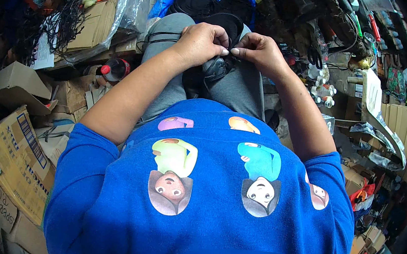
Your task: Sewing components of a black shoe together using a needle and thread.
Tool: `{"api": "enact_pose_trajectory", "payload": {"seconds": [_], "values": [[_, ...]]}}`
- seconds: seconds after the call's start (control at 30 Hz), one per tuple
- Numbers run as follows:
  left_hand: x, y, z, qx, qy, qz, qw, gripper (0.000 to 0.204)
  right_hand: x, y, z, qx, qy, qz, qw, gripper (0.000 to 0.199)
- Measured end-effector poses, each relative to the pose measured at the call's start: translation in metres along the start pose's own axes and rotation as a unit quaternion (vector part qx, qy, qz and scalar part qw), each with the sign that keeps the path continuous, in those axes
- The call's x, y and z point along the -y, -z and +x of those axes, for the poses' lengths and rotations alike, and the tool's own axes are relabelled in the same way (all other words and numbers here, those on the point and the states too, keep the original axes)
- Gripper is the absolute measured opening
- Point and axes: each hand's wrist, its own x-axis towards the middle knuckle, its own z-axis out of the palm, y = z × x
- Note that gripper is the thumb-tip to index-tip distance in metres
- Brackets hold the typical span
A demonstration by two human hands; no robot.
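Fingers (224, 51) of both hands pinching black fabric piece (213, 68), wrists bent inward over lap

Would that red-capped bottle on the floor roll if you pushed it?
Probably. The bottle lies on its side and looks round, so a nudge could roll it. Cardboard crowds it, so likely not far. It seems plastic, probably not fragile.

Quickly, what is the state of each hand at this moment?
Left hand: closed, pinching the black fabric piece on the lap.
Right hand: closed, pinching the same black fabric piece at its top edge.
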Motion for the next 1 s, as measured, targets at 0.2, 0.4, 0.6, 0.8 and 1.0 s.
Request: {"api": "enact_pose_trajectory", "payload": {"seconds": [0.2, 0.4, 0.6, 0.8, 1.0], "values": [[-0.001, 0.019, -0.014, -0.031, -0.027, 0.049, 0.998, 0.013, -0.006, 0.021, -0.011, 0.011, -0.012, 0.038, 0.999, 0.016], [-0.007, 0.021, -0.01, 0.028, -0.061, 0.089, 0.994, 0.015, -0.037, 0.018, -0.032, -0.039, 0.052, -0.089, 0.994, 0.03], [-0.015, 0.021, -0.002, 0.092, -0.137, 0.154, 0.974, 0.012, -0.019, 0.032, -0.063, 0.005, -0.021, 0.1, 0.995, 0.014], [-0.019, 0.022, 0.0, 0.102, -0.188, 0.17, 0.962, 0.013, 0.006, 0.058, -0.017, -0.238, 0.128, -0.548, 0.792, 0.018], [-0.015, 0.027, 0.0, 0.111, -0.148, 0.147, 0.972, 0.015, 0.038, 0.041, -0.022, -0.059, 0.244, -0.468, 0.847, 0.012]]}}
